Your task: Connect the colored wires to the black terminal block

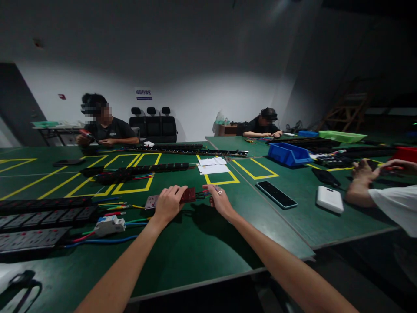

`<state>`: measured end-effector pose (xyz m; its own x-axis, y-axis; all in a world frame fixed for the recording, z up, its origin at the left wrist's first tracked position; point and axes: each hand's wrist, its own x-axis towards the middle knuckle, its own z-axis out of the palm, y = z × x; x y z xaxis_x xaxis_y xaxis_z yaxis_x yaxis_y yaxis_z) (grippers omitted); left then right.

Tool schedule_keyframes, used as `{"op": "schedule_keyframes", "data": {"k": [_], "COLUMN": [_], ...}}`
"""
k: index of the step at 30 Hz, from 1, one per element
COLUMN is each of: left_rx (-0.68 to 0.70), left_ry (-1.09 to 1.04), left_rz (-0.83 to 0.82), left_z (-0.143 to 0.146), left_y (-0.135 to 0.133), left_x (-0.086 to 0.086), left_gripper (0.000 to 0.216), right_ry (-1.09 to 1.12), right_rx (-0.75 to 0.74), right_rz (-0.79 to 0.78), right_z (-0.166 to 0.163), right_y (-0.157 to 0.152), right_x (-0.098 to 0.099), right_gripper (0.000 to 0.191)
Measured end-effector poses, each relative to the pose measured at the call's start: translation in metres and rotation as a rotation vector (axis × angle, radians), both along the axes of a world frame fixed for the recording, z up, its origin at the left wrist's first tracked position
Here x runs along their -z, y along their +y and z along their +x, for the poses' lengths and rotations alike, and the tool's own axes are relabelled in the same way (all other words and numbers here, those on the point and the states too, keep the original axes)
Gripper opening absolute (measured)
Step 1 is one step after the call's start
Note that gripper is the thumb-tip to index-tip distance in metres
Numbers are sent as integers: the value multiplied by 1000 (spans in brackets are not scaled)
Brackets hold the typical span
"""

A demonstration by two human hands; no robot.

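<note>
Fingers of the left hand [168, 203] bent over and gripping a dark red, glossy, rectangular block [188, 195]; thumb and fingers of the right hand [220, 202] closed on thin multicoloured wires [202, 194] at the block's right end. Block sits between the two hands, above or on the table; which, cannot tell. Largest first: broad green tabletop [156, 269], marked out in yellow lines. Across it, two dark-shirted people, one at left [114, 129], one at right [259, 126], both seated; near right, another person's white sleeve [395, 202]. Left of the hands, long black power strips with grey socket faces [34, 239] lie side by side, coloured leads toward the block. Beyond the right hand, blue open-fronted plastic bin [289, 155]; white paper sheets [213, 166] lie past the wires. Pale-rimmed, dark-screened phone [276, 194] rests right of the hands, white rounded box [329, 199] farther right. Smaller: white-and-grey boxy switch [110, 225] on the nearer leads; pale socket plate [151, 201] just left of the left hand, any join to the block hidden. Smallest: silvery ring [220, 192] at the right thumb.
</note>
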<state>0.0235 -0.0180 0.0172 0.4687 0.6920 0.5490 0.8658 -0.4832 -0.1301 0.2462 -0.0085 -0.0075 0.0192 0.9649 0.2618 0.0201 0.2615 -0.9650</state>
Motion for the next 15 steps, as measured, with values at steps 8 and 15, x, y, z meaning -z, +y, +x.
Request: {"op": "schedule_keyframes", "data": {"k": [8,15], "left_rx": [-21,-20], "left_ry": [3,5], "left_rz": [2,5], "left_z": [-1,-1], "left_y": [1,0], "left_x": [-1,-1], "left_gripper": [48,47], "right_ry": [237,495], "right_rx": [-167,-266], "right_rz": [-215,-376], "right_z": [1,2], "right_y": [-5,-7], "right_x": [-7,-13], "right_gripper": [65,55]}}
